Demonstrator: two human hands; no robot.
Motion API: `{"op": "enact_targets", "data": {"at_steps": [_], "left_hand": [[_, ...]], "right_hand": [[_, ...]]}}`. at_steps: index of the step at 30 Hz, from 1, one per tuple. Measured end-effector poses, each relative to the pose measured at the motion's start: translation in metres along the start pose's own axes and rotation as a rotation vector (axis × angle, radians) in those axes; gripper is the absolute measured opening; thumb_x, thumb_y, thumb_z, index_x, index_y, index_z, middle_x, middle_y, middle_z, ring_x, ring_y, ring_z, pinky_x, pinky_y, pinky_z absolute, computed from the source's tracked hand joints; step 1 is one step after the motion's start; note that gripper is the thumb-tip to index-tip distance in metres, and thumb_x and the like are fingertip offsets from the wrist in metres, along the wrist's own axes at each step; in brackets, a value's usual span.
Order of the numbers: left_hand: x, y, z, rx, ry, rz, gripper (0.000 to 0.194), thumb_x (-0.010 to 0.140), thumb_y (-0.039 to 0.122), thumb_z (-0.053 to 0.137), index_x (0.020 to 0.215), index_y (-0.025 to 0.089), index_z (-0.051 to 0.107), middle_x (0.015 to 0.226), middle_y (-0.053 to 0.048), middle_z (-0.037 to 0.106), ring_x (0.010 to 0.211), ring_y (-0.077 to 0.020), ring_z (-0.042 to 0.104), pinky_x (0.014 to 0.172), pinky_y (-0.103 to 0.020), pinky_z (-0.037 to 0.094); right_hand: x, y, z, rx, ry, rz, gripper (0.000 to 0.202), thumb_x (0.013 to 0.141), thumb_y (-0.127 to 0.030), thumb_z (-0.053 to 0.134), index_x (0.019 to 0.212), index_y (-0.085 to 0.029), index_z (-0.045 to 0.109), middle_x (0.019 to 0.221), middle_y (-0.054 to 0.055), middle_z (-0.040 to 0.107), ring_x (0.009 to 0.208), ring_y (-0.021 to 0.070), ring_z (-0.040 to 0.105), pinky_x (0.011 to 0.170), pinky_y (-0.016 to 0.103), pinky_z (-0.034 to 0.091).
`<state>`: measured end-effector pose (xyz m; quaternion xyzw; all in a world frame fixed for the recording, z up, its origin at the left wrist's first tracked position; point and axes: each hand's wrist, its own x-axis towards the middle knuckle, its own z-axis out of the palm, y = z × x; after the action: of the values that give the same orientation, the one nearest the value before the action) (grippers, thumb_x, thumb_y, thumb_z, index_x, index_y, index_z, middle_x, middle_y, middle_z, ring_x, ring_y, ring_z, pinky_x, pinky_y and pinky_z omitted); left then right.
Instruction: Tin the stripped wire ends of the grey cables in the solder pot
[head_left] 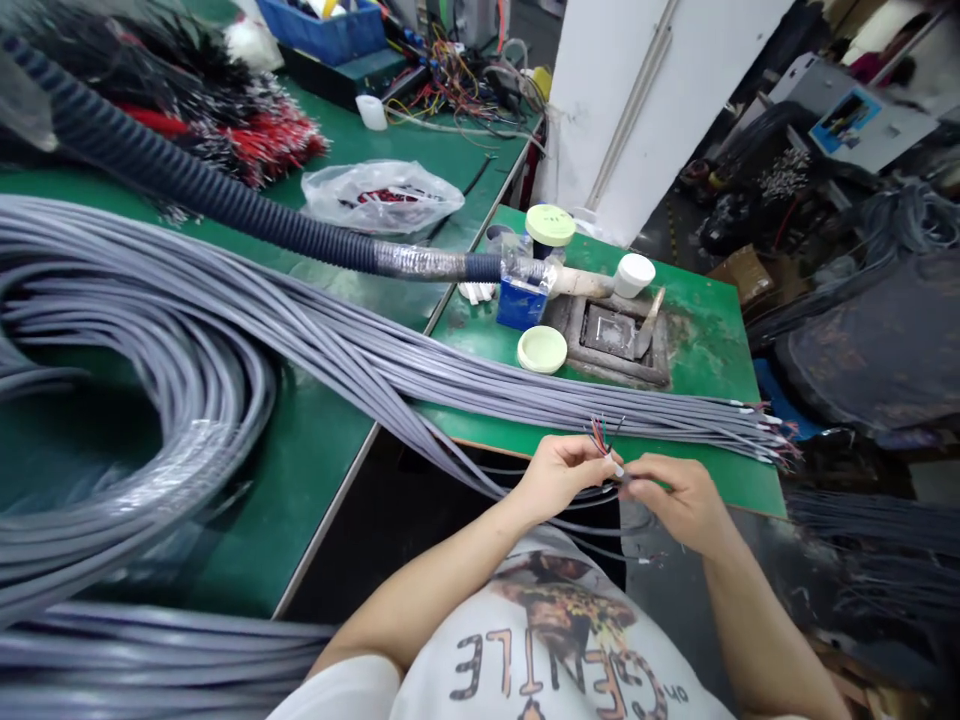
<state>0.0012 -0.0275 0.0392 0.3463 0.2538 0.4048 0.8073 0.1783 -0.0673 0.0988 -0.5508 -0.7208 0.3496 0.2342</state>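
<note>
In front of my chest, the stripped end of a grey cable is held between my two hands. My left hand pinches it close to the thin coloured wires, which fan upward. A small white piece shows at the base of those wires, beside my left fingertips. My right hand grips the cable just to the right, fingers curled around it. Behind the hands runs a thick bundle of grey cables, its stripped ends lying at the right. Fingers partly hide the held cable.
Coiled grey cable covers the left table. On the green board stand a soldering pot with a scraper, a blue box, a pale lid and a white cup. A ribbed hose crosses above.
</note>
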Motion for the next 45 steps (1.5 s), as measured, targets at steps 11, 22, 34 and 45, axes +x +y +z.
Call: {"op": "enact_targets", "data": {"at_steps": [11,22,34,45], "left_hand": [[-0.001,-0.008,-0.011,0.007,-0.156,0.006,0.028,0.071,0.038,0.076,0.078,0.012,0.067,0.052,0.003,0.055,0.043,-0.0068,0.049,0.047,-0.020,0.037],[0.002,-0.004,-0.012,0.056,0.124,0.108,0.022,0.070,0.031,0.076,0.079,0.015,0.063,0.060,0.005,0.054,0.048,-0.0037,0.041,0.048,-0.018,0.033],[0.004,-0.005,-0.005,0.055,0.157,0.074,0.023,0.069,0.032,0.076,0.070,0.015,0.061,0.060,0.003,0.058,0.050,-0.0053,0.046,0.049,-0.020,0.034],[0.004,-0.006,-0.005,0.037,0.214,0.081,0.021,0.070,0.029,0.075,0.073,0.015,0.061,0.057,0.004,0.056,0.048,-0.0046,0.044,0.048,-0.018,0.032]], "right_hand": [[-0.002,0.021,0.058,1.108,-0.252,0.259,0.042,0.086,-0.050,0.055,0.074,-0.011,0.065,0.037,0.000,0.056,0.025,0.0068,0.037,0.033,0.018,0.031],[-0.004,0.011,0.065,1.047,-0.077,0.294,0.033,0.088,-0.041,0.055,0.073,-0.013,0.062,0.037,-0.003,0.055,0.024,0.0045,0.033,0.030,0.016,0.021],[0.006,0.009,0.060,1.079,-0.013,0.307,0.026,0.085,-0.041,0.059,0.083,-0.016,0.057,0.043,-0.003,0.060,0.029,0.0079,0.046,0.034,0.017,0.033],[0.021,-0.002,0.048,0.789,0.285,0.266,0.021,0.079,-0.035,0.069,0.076,-0.017,0.058,0.061,-0.001,0.067,0.042,0.0099,0.059,0.042,0.020,0.046]]}}
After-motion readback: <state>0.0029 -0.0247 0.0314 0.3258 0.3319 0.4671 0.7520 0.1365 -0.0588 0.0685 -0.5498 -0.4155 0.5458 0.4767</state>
